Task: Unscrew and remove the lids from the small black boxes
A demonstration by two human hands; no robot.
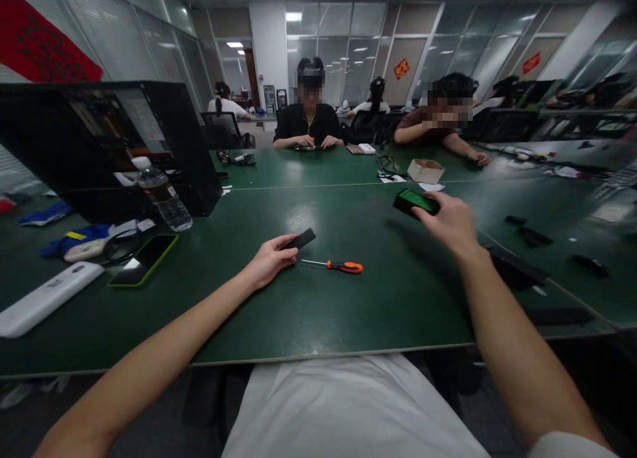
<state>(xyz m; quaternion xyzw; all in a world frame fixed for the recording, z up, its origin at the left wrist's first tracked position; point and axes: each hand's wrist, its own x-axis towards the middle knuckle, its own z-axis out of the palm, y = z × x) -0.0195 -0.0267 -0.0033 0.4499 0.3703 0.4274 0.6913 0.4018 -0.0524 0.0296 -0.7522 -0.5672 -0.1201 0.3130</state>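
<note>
My left hand (pixel 271 262) grips a small flat black rectangular piece (pixel 304 237) between thumb and fingers, low over the green table (pixel 318 325). Just right of that hand lies a screwdriver (pixel 346 267) with an orange and black handle, its shaft pointing left. Farther right, my right hand (pixel 450 222) is raised above the table, closed on a black box-shaped part with a green face (pixel 417 202). The fingers cover part of it, and its exact kind cannot be made out.
At left stand an open black computer case (pixel 199 146) and a water bottle (pixel 162 192). A phone (pixel 144 260) and a white oblong device (pixel 52 297) lie nearer. A small box (pixel 426 170) sits ahead; black parts (pixel 535 235) lie right. Two people sit opposite.
</note>
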